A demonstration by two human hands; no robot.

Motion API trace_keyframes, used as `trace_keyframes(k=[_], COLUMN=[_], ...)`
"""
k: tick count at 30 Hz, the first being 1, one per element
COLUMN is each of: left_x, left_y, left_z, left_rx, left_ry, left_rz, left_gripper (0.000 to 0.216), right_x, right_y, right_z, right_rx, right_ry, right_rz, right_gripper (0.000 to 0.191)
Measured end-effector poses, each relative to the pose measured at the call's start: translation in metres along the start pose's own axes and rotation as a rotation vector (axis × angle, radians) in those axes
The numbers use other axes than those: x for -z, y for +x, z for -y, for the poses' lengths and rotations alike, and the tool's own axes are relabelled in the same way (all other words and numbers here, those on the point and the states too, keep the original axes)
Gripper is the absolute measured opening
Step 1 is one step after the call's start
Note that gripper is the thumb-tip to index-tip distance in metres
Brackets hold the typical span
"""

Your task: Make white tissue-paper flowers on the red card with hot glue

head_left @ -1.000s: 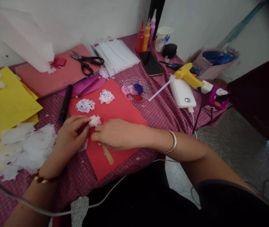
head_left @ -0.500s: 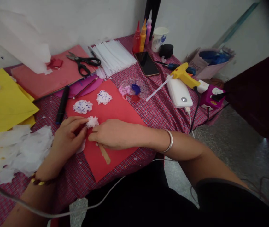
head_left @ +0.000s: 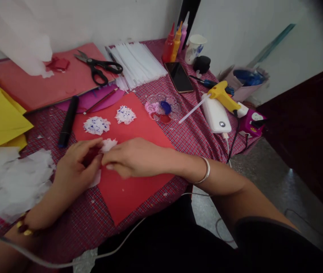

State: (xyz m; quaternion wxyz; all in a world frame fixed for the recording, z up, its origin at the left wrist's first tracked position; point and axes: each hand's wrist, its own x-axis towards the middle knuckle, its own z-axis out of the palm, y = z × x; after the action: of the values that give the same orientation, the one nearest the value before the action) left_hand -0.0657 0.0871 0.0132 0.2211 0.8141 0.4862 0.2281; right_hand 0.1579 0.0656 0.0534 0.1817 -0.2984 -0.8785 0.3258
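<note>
A small ruffled tuft of white tissue paper [head_left: 109, 145] is between my hands, over a red paper sheet [head_left: 133, 193]. My left hand [head_left: 77, 165] curls with thumb and fingers at the tuft's left side, pinching it. From the right, my right hand [head_left: 135, 157] reaches in with bent, closed fingers against the tuft. What its fingers hold is hidden. Two finished-looking white tufts speckled with blue, one on the left [head_left: 96, 125] and one on the right [head_left: 125, 115], lie on the red sheet beyond my hands.
Loose tissue pieces [head_left: 22, 182] lie left, by yellow paper [head_left: 2, 117]. A black marker [head_left: 68, 121], scissors [head_left: 97, 68] and a paint palette [head_left: 164, 108] sit farther back. At right are a phone [head_left: 179, 77], a yellow glue gun [head_left: 223, 96] and a white power bank [head_left: 216, 113] with cables.
The wooden stick that showed below my right hand is out of sight now. My right fingers have shifted slightly on the tuft, and the view has turned a little.
</note>
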Motion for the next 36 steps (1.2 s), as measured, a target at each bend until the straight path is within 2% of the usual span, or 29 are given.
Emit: trace_keyframes(k=[2, 4, 6, 11, 16, 20, 27, 33, 36], left_x=[0.001, 0.003, 0.004, 0.008, 0.007, 0.005, 0.003, 0.006, 0.007], left_y=[-0.002, -0.003, -0.004, -0.008, -0.012, -0.012, -0.01, -0.013, -0.015], left_z=[-0.004, -0.007, -0.007, 0.003, 0.011, 0.009, 0.001, 0.002, 0.002], left_rx=[0.139, 0.218, 0.232, 0.18, -0.026, -0.167, -0.337, -0.315, -0.271], left_ry=[-0.195, -0.363, -0.458, -0.378, -0.18, -0.101, 0.091, 0.043, 0.047], left_rz=[-0.015, -0.04, -0.05, 0.034, 0.058, 0.048, 0.039, 0.055, 0.071], left_gripper=[0.041, 0.044, 0.043, 0.035, 0.042, 0.045, 0.027, 0.011, 0.024], right_x=[0.003, 0.004, 0.002, -0.005, -0.006, -0.005, -0.005, 0.001, 0.005], right_y=[0.001, 0.002, 0.004, 0.008, 0.009, 0.009, 0.008, 0.005, 0.003], right_z=[-0.003, -0.008, -0.017, -0.039, -0.044, -0.045, -0.045, -0.046, -0.046], right_rx=[-0.007, -0.038, -0.112, -0.26, -0.322, -0.307, -0.294, -0.324, -0.368], right_ry=[0.223, 0.462, 0.629, 0.762, 0.787, 0.814, 0.851, 0.894, 0.908], right_rz=[-0.222, -0.45, -0.547, -0.534, -0.5, -0.475, -0.477, -0.479, -0.454], right_gripper=[0.02, 0.023, 0.028, 0.04, 0.039, 0.038, 0.037, 0.031, 0.03])
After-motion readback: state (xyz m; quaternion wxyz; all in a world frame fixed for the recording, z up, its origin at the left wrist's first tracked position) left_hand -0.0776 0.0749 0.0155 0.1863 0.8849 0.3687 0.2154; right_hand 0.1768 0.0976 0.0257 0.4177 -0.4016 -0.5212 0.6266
